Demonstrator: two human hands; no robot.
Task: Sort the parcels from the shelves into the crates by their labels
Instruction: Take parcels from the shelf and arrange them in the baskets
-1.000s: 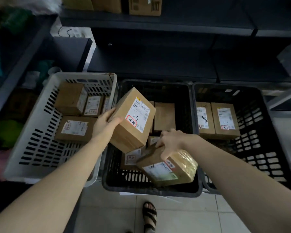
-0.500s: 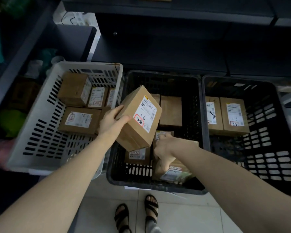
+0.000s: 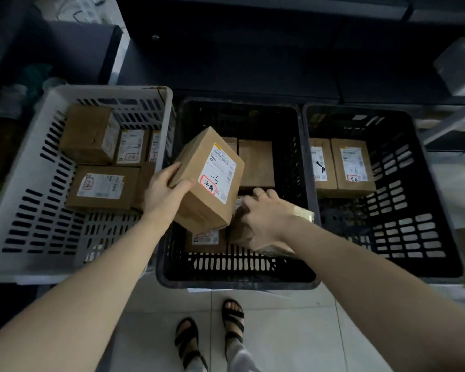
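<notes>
My left hand (image 3: 164,192) grips a brown cardboard parcel (image 3: 199,194) with a white label marked "1-6", tilted above the left side of the middle black crate (image 3: 236,279). My right hand (image 3: 266,218) rests on a tape-wrapped parcel (image 3: 239,232) lying inside that crate, fingers curled over its top. Other brown parcels (image 3: 256,162) lie at the crate's back. A white crate (image 3: 38,200) on the left holds several labelled parcels (image 3: 102,186). The right black crate (image 3: 419,218) holds two labelled parcels (image 3: 353,165).
Dark shelves (image 3: 226,63) run behind the crates. A grey box (image 3: 459,65) sits on the right shelf. My sandalled feet (image 3: 210,339) stand on the pale tiled floor in front of the middle crate.
My right hand lowered the tape-wrapped parcel from the crate's front rim down into the middle crate. My left hand kept the "1-6" parcel almost in place.
</notes>
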